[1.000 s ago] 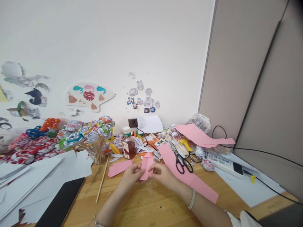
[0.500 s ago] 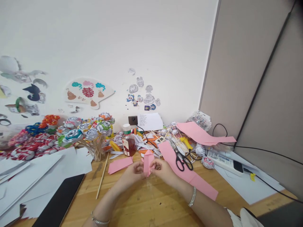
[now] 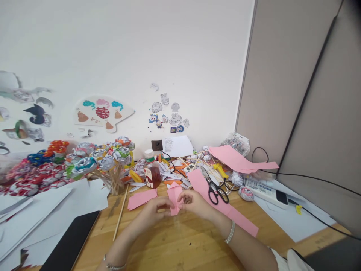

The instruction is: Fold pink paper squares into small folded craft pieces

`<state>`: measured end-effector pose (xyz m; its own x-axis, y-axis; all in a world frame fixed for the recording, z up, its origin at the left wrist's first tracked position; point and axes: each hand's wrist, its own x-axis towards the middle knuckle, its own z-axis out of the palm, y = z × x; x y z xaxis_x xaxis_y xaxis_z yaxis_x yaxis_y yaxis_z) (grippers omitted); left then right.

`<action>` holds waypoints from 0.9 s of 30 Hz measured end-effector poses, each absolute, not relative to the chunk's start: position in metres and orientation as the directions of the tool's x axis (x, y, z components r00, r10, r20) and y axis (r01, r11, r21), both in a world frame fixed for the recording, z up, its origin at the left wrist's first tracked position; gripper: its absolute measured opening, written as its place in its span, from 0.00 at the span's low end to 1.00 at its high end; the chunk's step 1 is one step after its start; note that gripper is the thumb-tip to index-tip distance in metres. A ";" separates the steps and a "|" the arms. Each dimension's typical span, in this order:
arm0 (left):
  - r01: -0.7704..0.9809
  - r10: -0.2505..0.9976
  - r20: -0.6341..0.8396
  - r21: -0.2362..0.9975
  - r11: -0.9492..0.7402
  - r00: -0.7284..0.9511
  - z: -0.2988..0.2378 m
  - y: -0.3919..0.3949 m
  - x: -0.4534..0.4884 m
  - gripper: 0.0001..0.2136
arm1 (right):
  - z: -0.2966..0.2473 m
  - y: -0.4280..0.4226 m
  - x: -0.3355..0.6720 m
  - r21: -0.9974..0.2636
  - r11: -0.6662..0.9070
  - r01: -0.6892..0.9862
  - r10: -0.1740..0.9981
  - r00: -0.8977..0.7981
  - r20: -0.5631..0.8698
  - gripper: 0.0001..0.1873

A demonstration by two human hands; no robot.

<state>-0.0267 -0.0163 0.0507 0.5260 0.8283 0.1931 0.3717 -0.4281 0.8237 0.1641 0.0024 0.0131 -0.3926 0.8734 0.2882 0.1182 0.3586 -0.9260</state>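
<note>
A folded piece of pink paper [image 3: 174, 192], pointed at its far end and creased down the middle, is held up just over the table. My left hand [image 3: 160, 209] pinches its left edge between thumb and fingers. On the opposite edge, my right hand [image 3: 190, 202] grips the paper with thumb and forefinger. Left of it lies a small stack of pink paper pieces [image 3: 141, 198]. Black-handled scissors [image 3: 216, 192] rest on a long pink paper strip [image 3: 239, 218] to the right.
A bottle of reddish liquid [image 3: 152, 175] stands behind the hands. A wooden stick [image 3: 120, 214] and a black flat board [image 3: 70, 241] lie left, near white sheets [image 3: 36, 226]. Paper flowers [image 3: 108, 156] crowd the back left. A power strip [image 3: 265, 192] sits at right.
The folds of the pink paper have spread wider, showing a crease down its middle. Both hands stay on its edges; the whole view has shifted slightly.
</note>
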 end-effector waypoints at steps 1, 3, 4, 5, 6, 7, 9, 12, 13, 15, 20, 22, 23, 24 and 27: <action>0.371 0.823 0.192 0.821 -0.433 0.535 0.051 -0.016 -0.027 0.05 | 0.013 0.002 0.164 -0.924 0.363 0.119 0.870 -0.398 0.290 0.09; 0.361 0.807 0.179 0.825 -0.435 0.562 0.052 -0.017 -0.027 0.06 | 0.013 0.002 0.164 -0.924 0.365 0.112 0.864 -0.412 0.291 0.10; 0.357 0.799 0.171 0.827 -0.434 0.577 0.053 -0.018 -0.026 0.06 | 0.013 0.002 0.163 -0.926 0.363 0.107 0.862 -0.417 0.289 0.10; 0.352 0.791 0.162 0.830 -0.433 0.590 0.054 -0.019 -0.026 0.06 | 0.013 0.001 0.163 -0.928 0.359 0.102 0.860 -0.423 0.286 0.10; 0.349 0.784 0.157 0.831 -0.434 0.601 0.055 -0.020 -0.026 0.06 | 0.014 0.001 0.163 -0.930 0.355 0.098 0.858 -0.429 0.283 0.10; 0.347 0.777 0.154 0.829 -0.438 0.611 0.056 -0.020 -0.026 0.06 | 0.014 0.000 0.163 -0.931 0.353 0.096 0.856 -0.434 0.280 0.10; 0.348 0.766 0.158 0.821 -0.452 0.623 0.059 -0.022 -0.026 0.06 | 0.016 -0.001 0.163 -0.931 0.351 0.101 0.856 -0.438 0.275 0.09; 0.356 0.762 0.168 0.808 -0.470 0.626 0.060 -0.023 -0.025 0.06 | 0.017 -0.002 0.164 -0.926 0.362 0.105 0.856 -0.432 0.285 0.09; 0.358 0.769 0.169 0.810 -0.465 0.617 0.059 -0.022 -0.025 0.06 | 0.017 -0.002 0.164 -0.926 0.363 0.102 0.855 -0.431 0.288 0.09; 0.348 0.796 0.169 0.832 -0.431 0.582 0.056 -0.021 -0.022 0.07 | 0.016 -0.001 0.164 -0.927 0.362 0.095 0.855 -0.429 0.290 0.10; 0.142 0.870 0.175 0.953 -0.267 0.461 0.038 -0.015 -0.012 0.12 | 0.013 0.002 0.163 -0.924 0.373 0.091 0.859 -0.411 0.306 0.11; 0.002 0.893 0.162 0.984 -0.179 0.419 0.031 -0.013 -0.008 0.17 | 0.012 0.002 0.163 -0.919 0.385 0.089 0.856 -0.407 0.319 0.12; -0.043 0.900 0.154 0.988 -0.149 0.408 0.028 -0.012 -0.006 0.19 | 0.011 0.002 0.163 -0.915 0.392 0.093 0.856 -0.402 0.325 0.12; -0.077 0.908 0.146 0.989 -0.126 0.392 0.026 -0.011 -0.005 0.20 | 0.010 0.003 0.162 -0.911 0.399 0.100 0.859 -0.390 0.333 0.12; -0.102 0.932 0.136 0.989 -0.108 0.335 0.022 -0.009 -0.002 0.20 | 0.009 0.003 0.161 -0.904 0.409 0.123 0.868 -0.360 0.344 0.14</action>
